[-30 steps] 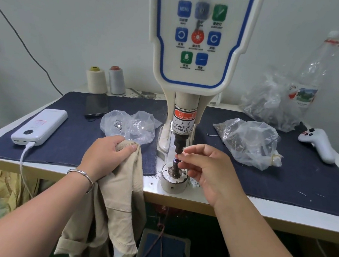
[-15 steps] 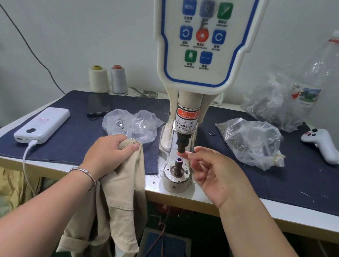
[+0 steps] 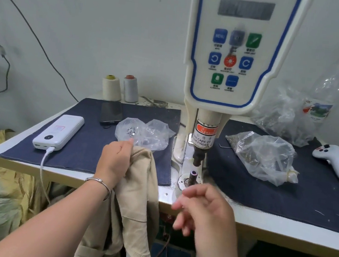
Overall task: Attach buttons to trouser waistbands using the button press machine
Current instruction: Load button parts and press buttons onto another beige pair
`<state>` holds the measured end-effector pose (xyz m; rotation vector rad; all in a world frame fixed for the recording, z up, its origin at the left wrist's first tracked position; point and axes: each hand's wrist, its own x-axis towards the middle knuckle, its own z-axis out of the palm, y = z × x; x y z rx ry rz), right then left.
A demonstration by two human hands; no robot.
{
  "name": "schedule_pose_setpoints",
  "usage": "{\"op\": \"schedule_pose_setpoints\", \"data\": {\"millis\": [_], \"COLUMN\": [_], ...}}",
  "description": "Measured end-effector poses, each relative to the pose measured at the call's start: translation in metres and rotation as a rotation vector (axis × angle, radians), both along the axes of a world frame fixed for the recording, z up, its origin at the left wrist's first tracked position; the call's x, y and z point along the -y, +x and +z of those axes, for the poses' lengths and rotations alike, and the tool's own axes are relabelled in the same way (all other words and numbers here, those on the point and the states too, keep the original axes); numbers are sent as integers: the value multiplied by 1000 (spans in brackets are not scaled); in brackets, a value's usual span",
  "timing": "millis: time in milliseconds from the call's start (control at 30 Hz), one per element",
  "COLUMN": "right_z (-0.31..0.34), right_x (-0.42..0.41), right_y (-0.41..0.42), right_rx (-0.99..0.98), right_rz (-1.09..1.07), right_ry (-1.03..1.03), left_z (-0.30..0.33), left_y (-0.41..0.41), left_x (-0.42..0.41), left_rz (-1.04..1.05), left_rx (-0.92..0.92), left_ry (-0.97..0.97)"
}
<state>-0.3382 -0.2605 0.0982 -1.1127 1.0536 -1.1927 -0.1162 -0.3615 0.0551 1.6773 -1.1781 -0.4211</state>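
Observation:
My left hand [image 3: 115, 160] grips beige trousers [image 3: 134, 204] at their top edge; the cloth hangs down over the table's front edge. The white button press machine [image 3: 235, 57] stands in the middle, with its dark upper punch [image 3: 198, 159] above the lower die post [image 3: 192, 176], whose tip shows a purple ring. My right hand [image 3: 203, 210] hovers blurred in front of and below the die, fingers loosely spread and holding nothing. A clear bag of small metal buttons [image 3: 142, 134] lies just behind my left hand.
Navy cloth mats [image 3: 81, 150] cover the table. A white power bank [image 3: 59, 131] with cable, a phone [image 3: 111, 112] and two thread cones [image 3: 120, 89] sit left. More plastic bags [image 3: 265, 155], a bottle [image 3: 324, 97] and a white controller [image 3: 336, 161] lie right.
My right hand has pulled back from the die post toward me and downward, leaving the post with its purple-ringed tip exposed. My left hand keeps its hold on the trousers.

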Motion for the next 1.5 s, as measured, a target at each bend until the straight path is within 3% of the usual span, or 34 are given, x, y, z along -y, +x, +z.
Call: {"op": "schedule_pose_setpoints", "data": {"millis": [133,233,367,433,533,667,933,1167,1500], "right_z": [0,9,12,8,4,2,-3,-11,-16], "right_x": [23,64,119,137,155,171,188,201,200], "right_y": [52,83,121,135,148,157,165,180,179], "right_rx": [-426,-602,-1087,-1313,-1503,-1580,-1559,-1722,-1691], "right_rz": [22,-77,41,85,73,108,208,45,17], "right_ry": [-434,-668,-730,-700,-624,-565,-665,-650,-647], "left_z": [2,-4,-3,-3,-6,-8,-7,-8,-9], "left_y": [8,23,33,34,35,36,35,35,34], "left_x": [2,1,4,8,12,9,8,7,7], "left_rz": [103,154,158,155,127,125,95,88,94], "left_rx": [89,72,-84,-54,-19,-31,6,21,48], "left_ry": [39,60,99,129,123,84,52,57,60]}}
